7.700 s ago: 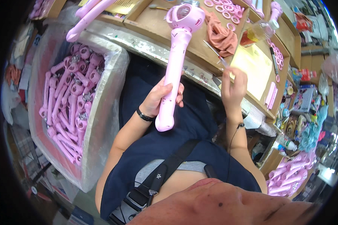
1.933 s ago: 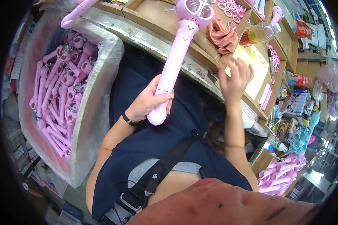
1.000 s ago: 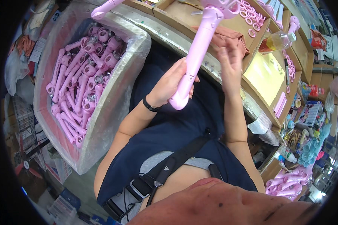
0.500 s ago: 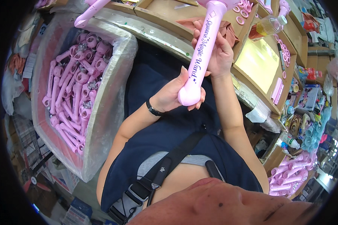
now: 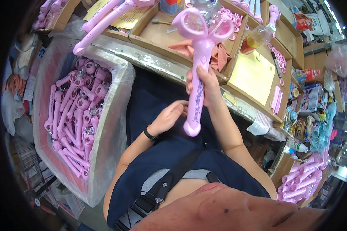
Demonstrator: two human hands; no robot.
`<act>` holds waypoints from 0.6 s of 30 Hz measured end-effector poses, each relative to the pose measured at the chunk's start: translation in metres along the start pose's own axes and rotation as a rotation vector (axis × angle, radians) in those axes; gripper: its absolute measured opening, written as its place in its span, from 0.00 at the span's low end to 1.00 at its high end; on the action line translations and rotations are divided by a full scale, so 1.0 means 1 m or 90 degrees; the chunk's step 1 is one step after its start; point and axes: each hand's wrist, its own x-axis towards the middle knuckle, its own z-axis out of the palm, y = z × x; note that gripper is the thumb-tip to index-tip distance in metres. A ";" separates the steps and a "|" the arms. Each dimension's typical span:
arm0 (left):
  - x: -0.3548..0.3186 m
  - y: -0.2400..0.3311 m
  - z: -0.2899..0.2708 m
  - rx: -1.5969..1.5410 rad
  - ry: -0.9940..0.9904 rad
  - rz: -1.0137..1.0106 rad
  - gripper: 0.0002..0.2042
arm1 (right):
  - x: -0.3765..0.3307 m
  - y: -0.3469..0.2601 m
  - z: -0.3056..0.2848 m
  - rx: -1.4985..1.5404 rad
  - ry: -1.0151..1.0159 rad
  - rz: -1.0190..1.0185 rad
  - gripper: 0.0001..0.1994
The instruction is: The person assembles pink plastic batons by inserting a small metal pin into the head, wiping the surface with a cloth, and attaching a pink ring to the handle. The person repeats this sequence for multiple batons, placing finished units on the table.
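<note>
Pink wand (image 5: 198, 73) upright in closed right hand (image 5: 206, 86), open left hand (image 5: 169, 116) just beside its lower shaft.

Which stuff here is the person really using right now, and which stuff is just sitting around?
In use:
- pink wand, held upright in the right hand
- left hand, open beside the wand's lower end

Just lying about:
- big lined box of pink wands at the person's left
- orange cloth in a cardboard tray
- yellow sheet
- clear bottle
- pink rings
</note>
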 end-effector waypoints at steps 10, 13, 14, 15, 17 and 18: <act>0.028 0.047 -0.028 -0.195 0.036 0.187 0.43 | -0.035 0.022 0.003 -0.096 -0.149 0.180 0.20; 0.041 0.063 -0.028 -0.225 0.017 0.258 0.50 | -0.041 0.026 0.004 -0.109 -0.204 0.258 0.19; 0.043 0.065 -0.025 -0.236 0.042 0.258 0.49 | -0.042 0.026 0.003 -0.096 -0.199 0.259 0.20; 0.044 0.066 -0.023 -0.247 0.065 0.257 0.49 | -0.041 0.027 0.001 -0.078 -0.199 0.263 0.20; 0.043 0.064 -0.019 -0.288 0.061 0.250 0.43 | -0.041 0.029 -0.006 0.029 -0.225 0.285 0.22; 0.043 0.063 -0.019 -0.334 0.054 0.237 0.42 | -0.040 0.031 -0.010 0.117 -0.250 0.303 0.24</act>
